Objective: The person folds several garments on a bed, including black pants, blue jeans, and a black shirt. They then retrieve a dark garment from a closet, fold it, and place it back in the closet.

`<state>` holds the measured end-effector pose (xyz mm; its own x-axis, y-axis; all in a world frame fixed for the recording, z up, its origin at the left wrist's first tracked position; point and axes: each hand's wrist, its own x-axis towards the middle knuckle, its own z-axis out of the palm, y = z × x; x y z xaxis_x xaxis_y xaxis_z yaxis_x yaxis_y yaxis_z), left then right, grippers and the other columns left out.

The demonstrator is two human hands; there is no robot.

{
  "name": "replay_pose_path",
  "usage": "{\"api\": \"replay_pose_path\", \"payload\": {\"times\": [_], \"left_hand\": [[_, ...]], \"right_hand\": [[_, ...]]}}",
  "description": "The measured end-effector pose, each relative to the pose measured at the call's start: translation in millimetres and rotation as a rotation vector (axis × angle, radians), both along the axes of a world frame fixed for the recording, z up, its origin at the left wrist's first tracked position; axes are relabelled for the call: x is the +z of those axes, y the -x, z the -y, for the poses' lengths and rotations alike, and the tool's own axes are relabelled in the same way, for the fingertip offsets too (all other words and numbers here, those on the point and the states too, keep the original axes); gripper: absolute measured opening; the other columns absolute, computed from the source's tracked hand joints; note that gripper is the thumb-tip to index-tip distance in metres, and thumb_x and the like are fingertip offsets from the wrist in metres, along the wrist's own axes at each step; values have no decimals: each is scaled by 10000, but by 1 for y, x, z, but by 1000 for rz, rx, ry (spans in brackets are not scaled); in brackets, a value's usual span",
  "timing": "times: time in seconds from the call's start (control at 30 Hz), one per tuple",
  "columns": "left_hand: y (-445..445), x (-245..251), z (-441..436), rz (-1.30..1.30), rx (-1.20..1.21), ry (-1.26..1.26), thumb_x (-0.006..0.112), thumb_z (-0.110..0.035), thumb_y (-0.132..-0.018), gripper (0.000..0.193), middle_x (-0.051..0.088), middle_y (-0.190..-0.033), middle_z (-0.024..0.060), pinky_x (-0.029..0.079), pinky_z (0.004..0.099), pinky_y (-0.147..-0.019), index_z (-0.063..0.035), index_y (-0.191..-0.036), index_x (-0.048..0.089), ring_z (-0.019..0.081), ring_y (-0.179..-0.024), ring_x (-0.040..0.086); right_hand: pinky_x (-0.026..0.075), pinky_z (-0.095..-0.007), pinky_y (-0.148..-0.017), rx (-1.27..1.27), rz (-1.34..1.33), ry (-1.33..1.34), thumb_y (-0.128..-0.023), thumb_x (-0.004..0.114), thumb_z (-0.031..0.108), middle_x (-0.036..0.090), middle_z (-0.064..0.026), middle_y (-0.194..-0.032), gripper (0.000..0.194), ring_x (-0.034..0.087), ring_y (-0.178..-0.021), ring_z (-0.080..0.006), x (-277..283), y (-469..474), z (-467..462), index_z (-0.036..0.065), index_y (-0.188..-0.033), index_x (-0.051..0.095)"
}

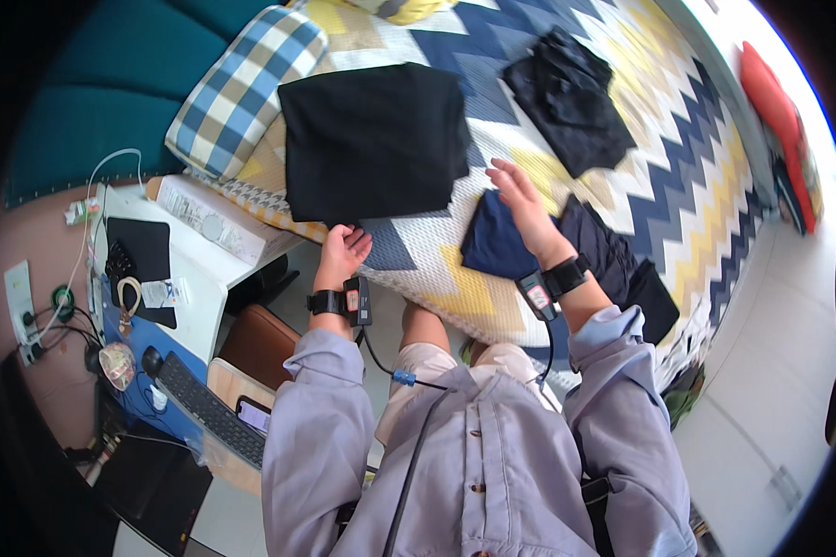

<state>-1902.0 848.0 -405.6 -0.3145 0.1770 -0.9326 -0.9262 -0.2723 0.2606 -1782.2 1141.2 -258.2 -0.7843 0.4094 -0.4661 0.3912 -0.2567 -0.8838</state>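
A black folded cloth or garment (pixel 376 143) lies flat on the bed's zigzag-patterned cover (pixel 676 181). My left hand (pixel 348 247) is at its near left edge, palm up with the fingers curled a little; whether the fingertips touch the cloth I cannot tell. Past the cloth's right side, my right hand (pixel 526 205) hovers with its fingers extended and nothing in it. Beneath and beside that hand lies a folded navy garment (pixel 494 240). Dark crumpled garments (pixel 595 244) lie right of the wrist, and a shiny black garment (pixel 571 101) rests farther back.
A checked pillow (pixel 247 90) leans by the teal headboard (pixel 125 63). At the left stands a white desk (pixel 205 271) with a long box (pixel 209 219), a keyboard (pixel 209 407) and a phone (pixel 253 414). A brown chair back (pixel 261 344) is near my left forearm. Cables hang from both wrist devices.
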Motion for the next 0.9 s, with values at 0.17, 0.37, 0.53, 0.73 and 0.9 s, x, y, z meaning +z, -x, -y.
{"api": "replay_pose_path", "payload": {"times": [0.17,0.37,0.53,0.73,0.9], "left_hand": [[-72,109,-49,-87,-410,-91,506,-105,-812,341,570,-1064,113,477,355,-816,-29,-1144,504,226,-934,560],[-180,321,-116,-807,-794,-608,543,-117,-889,383,551,-1182,125,477,306,-879,-10,-1250,472,177,-1043,558],[-286,415,-163,-1343,-868,-510,720,12,-708,400,589,-1113,127,511,302,-807,8,-1086,591,194,-935,614],[-389,441,-193,-2198,-840,-279,753,-2,-586,299,593,-990,111,475,319,-709,-70,-853,638,251,-860,589],[-442,455,-197,-2366,-778,-225,752,4,-561,257,577,-969,91,455,321,-705,-74,-777,635,257,-874,561]], "right_hand": [[184,-400,-1101,-110,-520,1071,-916,219,601,198,-142,-1484,784,213,-1365,-242,106,-94,-11,2,-1421,178],[36,-384,-1122,185,-804,1189,-828,158,739,-65,-121,-1515,963,-19,-1404,-220,211,-225,12,16,-1431,-46],[23,-363,-1116,235,-907,1203,-739,48,826,-31,-74,-1522,1055,8,-1402,-190,239,-323,24,43,-1441,-31],[29,-350,-1121,200,-1041,1066,-734,49,831,-35,-73,-1519,1049,26,-1398,-179,257,-418,22,63,-1441,-55],[43,-350,-1121,205,-1161,972,-736,57,832,-14,-69,-1517,1052,57,-1393,-178,266,-465,20,60,-1440,-63]]}}
